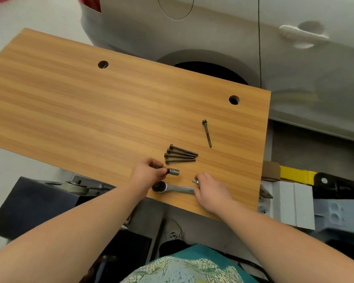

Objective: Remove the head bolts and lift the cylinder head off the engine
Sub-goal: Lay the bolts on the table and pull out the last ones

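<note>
Several long dark head bolts (181,155) lie side by side on the wooden table (90,103), and one more bolt (207,133) lies apart to their right. My left hand (147,173) pinches a socket (173,171) on a short extension just below the bolts. A chrome ratchet (172,187) lies flat near the table's front edge. My right hand (211,189) rests on the ratchet's handle end, its fingers curled round a small metal piece (195,181). No engine or cylinder head can be made out for certain.
A silver car (213,33) stands right behind the table. Two round cable holes (233,100) pierce the tabletop. Dark machine parts (39,201) sit below the table at left, and grey and white blocks (294,203) with a yellow tool lie at right.
</note>
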Available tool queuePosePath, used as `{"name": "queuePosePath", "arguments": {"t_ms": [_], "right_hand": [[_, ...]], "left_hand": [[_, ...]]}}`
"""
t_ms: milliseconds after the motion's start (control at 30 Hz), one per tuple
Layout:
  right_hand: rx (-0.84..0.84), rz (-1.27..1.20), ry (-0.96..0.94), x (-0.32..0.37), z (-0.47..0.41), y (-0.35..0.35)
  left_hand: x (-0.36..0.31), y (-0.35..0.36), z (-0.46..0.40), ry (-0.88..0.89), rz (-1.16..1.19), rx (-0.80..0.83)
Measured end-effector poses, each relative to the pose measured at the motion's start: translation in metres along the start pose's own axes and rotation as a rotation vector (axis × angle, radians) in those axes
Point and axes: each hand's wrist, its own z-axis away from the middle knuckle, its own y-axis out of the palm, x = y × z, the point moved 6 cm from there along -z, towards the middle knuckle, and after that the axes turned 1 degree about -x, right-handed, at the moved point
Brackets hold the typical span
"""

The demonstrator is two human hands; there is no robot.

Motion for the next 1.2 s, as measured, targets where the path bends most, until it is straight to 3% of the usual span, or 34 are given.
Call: {"name": "queuePosePath", "arguments": {"t_ms": [133, 367, 533, 700, 800, 1200], "right_hand": [[0.012, -0.062, -0.018, -0.007, -0.008, -0.008], [-0.010, -0.031, -0.007, -0.009, -0.025, -0.003], [-0.083, 0.000, -0.024, -0.004, -0.031, 0.004], [-0.128, -0.006, -0.084, -0.008, -0.027, 0.002], [-0.105, 0.012, -0.153, -0.015, -0.018, 0.000], [-0.087, 0.018, -0.184, -0.017, -0.007, 0.007]], "left_hand": [[-0.009, 0.017, -0.020, 0.154, -0.444, 0.007], [0.002, 0.036, -0.044, 0.368, -0.892, 0.095], [0.000, 0.048, -0.040, 0.687, -1.356, 0.116], [0.002, 0.051, -0.028, 0.694, -1.361, 0.169], [0.008, 0.048, -0.016, 0.670, -1.479, 0.240], [0.011, 0.062, -0.009, 0.574, -1.534, 0.110]]}}
